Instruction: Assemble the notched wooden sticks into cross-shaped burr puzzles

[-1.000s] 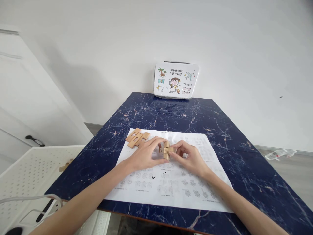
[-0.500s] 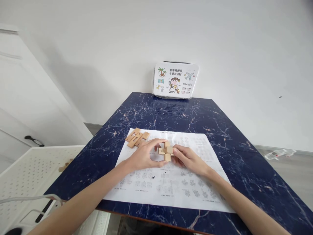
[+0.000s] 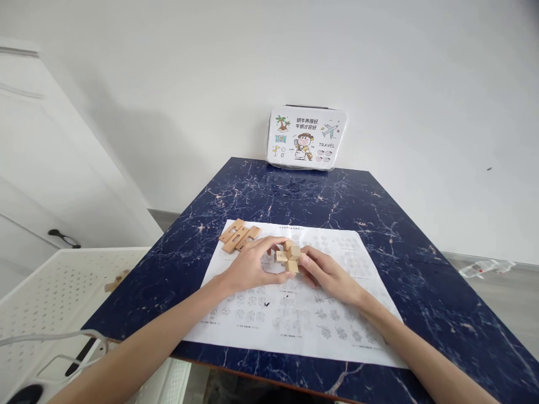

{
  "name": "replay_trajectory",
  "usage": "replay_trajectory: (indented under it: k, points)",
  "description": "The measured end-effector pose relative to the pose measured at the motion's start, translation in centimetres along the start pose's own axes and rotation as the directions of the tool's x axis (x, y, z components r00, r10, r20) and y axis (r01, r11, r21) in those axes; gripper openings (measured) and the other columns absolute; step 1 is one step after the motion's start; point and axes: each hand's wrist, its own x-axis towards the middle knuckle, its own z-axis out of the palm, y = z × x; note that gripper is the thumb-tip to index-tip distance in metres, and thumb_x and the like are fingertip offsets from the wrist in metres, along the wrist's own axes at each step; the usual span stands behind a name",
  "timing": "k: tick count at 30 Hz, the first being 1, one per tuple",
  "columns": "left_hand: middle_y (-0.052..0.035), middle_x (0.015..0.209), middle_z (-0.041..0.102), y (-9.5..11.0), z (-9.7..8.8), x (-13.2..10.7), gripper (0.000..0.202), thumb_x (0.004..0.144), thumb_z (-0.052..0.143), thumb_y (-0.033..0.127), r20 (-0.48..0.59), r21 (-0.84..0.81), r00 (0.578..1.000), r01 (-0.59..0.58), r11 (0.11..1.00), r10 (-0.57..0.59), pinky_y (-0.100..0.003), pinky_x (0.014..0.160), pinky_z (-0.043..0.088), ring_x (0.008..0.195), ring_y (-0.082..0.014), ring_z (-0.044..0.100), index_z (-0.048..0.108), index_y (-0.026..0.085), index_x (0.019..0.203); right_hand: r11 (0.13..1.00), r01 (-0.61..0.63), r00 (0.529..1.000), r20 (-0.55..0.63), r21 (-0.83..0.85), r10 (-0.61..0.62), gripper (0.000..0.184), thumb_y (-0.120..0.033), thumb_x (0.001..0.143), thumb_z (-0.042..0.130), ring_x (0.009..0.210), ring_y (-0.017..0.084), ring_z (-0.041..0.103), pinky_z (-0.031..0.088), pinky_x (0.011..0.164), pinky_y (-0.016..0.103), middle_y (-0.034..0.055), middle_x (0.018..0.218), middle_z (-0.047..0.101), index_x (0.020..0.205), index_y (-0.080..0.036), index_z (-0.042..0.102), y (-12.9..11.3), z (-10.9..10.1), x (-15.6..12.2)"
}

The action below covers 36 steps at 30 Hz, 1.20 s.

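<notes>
A small cross-shaped wooden burr puzzle (image 3: 290, 255) is held above a printed sheet. My left hand (image 3: 255, 266) grips it from the left, thumb at its lower end and index finger at its upper end. From the right, my right hand (image 3: 326, 272) has its thumb and bent fingers closed at the puzzle's right side; the fingertips are partly hidden. Beyond my left hand, several flat wooden pieces (image 3: 236, 238) with slots and printed numbers lie on the corner of the instruction sheet (image 3: 337, 342), which shows rows of small diagrams.
The sheet lies on a dark blue marbled table (image 3: 303, 202). At its far edge a white cartoon case (image 3: 307, 137) leans on the wall. A white perforated cart (image 3: 54, 292) with a cable (image 3: 50, 338) stands at left. A clear plastic package (image 3: 486, 267) lies right of the table.
The wooden puzzle has turned and tilted slightly between my fingers. Both hands keep hold of it in nearly the same place. The view has shifted a little.
</notes>
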Motion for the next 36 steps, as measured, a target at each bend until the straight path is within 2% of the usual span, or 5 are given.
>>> replay_trajectory:
  k: [4, 8, 15, 22, 36]
  points:
    - [-0.0073, 0.123, 0.074, 0.22, -0.06, 0.05, 0.06, 0.079, 0.085, 0.044, 0.011, -0.012, 1.0, -0.017, 1.0, 0.017, -0.042, 0.092, 0.058, 0.102, -0.0254, 0.07, 0.061, 0.024, 0.131, 0.992, 0.025, 1.0, -0.01, -0.123, -0.026, 0.045, -0.057, 0.111, 0.035, 0.059, 0.015, 0.042, 0.037, 0.061, 0.032, -0.0017, 0.067, 0.049, 0.085, -0.024, 0.048, -0.25, 0.14, -0.14]
    - [-0.0075, 0.124, 0.074, 0.09, 0.06, 0.0, 0.06, 0.079, 0.085, 0.041, 0.005, -0.011, 0.999, -0.045, 0.999, 0.045, -0.042, 0.094, 0.058, 0.107, -0.0266, 0.071, 0.061, 0.023, 0.132, 0.994, 0.017, 1.0, 0.007, -0.111, -0.016, 0.045, -0.057, 0.112, 0.033, 0.061, 0.015, 0.039, 0.035, 0.059, 0.032, -0.0018, 0.07, 0.046, 0.086, -0.023, 0.049, -0.06, 0.26, -0.16]
    - [-0.0076, 0.128, 0.073, -0.26, 0.09, -0.28, 0.065, 0.078, 0.087, 0.041, 0.01, 0.005, 0.998, -0.066, 0.998, 0.066, -0.047, 0.104, 0.055, 0.116, -0.0292, 0.07, 0.06, 0.025, 0.135, 0.999, -0.038, 0.998, 0.051, 0.015, 0.037, 0.05, -0.066, 0.108, 0.034, 0.061, 0.015, 0.034, 0.031, 0.056, 0.031, -0.0021, 0.071, 0.042, 0.085, -0.023, 0.047, 0.33, 0.34, -0.21]
    - [-0.01, 0.132, 0.072, -0.25, 0.13, -0.42, 0.068, 0.082, 0.084, 0.038, 0.01, 0.072, 0.97, -0.242, 0.968, 0.242, -0.049, 0.11, 0.053, 0.124, -0.0297, 0.067, 0.057, 0.025, 0.142, 0.964, -0.161, 0.984, 0.114, 0.213, 0.139, 0.063, -0.077, 0.103, 0.031, 0.053, 0.012, 0.017, 0.02, 0.051, 0.031, -0.0066, 0.059, 0.024, 0.068, -0.025, 0.035, 0.02, 0.36, -0.24]
    - [-0.0093, 0.128, 0.072, -0.07, 0.04, -0.11, 0.066, 0.08, 0.083, 0.044, 0.0, 0.056, 0.982, -0.19, 0.98, 0.191, -0.048, 0.106, 0.054, 0.118, -0.03, 0.068, 0.057, 0.025, 0.138, 0.956, -0.155, 0.98, 0.162, 0.25, 0.116, 0.062, -0.078, 0.102, 0.032, 0.051, 0.013, 0.029, 0.024, 0.056, 0.032, -0.0074, 0.058, 0.029, 0.077, -0.023, 0.046, 0.06, -0.36, -0.13]
